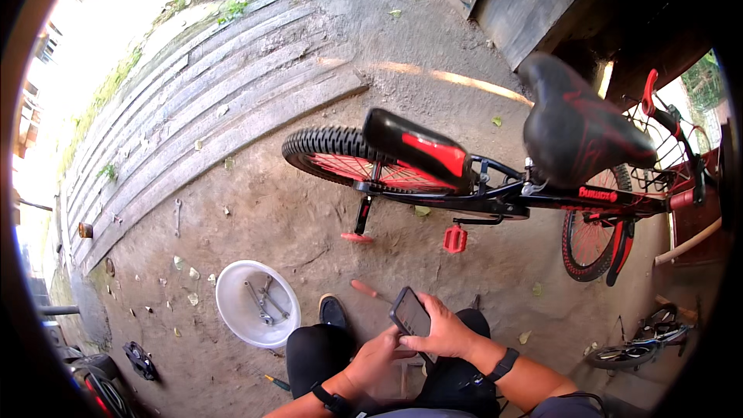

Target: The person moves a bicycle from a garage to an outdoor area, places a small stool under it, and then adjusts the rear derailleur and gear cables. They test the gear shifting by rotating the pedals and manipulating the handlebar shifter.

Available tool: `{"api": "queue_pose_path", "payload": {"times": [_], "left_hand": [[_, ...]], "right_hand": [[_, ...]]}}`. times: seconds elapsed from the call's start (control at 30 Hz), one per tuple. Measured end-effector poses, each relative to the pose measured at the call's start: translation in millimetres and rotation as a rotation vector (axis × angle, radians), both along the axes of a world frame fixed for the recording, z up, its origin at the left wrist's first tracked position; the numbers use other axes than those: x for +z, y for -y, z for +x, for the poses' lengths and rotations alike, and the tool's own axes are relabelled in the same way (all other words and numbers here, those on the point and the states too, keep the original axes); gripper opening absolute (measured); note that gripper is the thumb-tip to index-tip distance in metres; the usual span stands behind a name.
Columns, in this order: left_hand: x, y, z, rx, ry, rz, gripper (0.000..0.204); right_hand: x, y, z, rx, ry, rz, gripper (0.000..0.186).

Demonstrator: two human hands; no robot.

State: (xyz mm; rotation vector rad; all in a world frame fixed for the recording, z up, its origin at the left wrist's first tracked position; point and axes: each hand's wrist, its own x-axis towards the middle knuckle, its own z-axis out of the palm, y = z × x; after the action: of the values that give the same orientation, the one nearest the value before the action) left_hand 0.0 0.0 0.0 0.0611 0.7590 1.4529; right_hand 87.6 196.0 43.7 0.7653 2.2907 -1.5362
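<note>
My right hand [445, 337] grips a dark smartphone [410, 311], held tilted above my lap. Just below and left of it is my left hand [375, 360], its fingers blurred near the phone's lower end, so their grip is unclear. A white plastic basin [232, 302] with several metal wrenches [263, 302] sits by my left leg. In front of me stands a black-and-red bicycle [480, 201] with a black saddle [576, 128] and a red pedal [455, 238]. A red-handled tool [362, 288] lies on the ground beyond the phone.
Wooden planks [193, 108] run across the upper left, with a loose wrench [177, 217] nearby. A small black part [139, 360] lies at lower left. Another small bicycle [635, 344] is at lower right, and a wooden panel [526, 8] stands at the back right.
</note>
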Motion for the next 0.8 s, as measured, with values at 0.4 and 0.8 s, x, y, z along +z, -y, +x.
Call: {"api": "queue_pose_path", "payload": {"times": [0.4,0.8], "left_hand": [[196,105,-70,-0.13,-0.238,-0.301,0.053],[299,130,-187,-0.349,-0.444,-0.323,0.053]], "right_hand": [[217,33,102,0.495,0.542,-0.218,0.086],[349,100,153,-0.571,0.571,-0.53,0.04]]}}
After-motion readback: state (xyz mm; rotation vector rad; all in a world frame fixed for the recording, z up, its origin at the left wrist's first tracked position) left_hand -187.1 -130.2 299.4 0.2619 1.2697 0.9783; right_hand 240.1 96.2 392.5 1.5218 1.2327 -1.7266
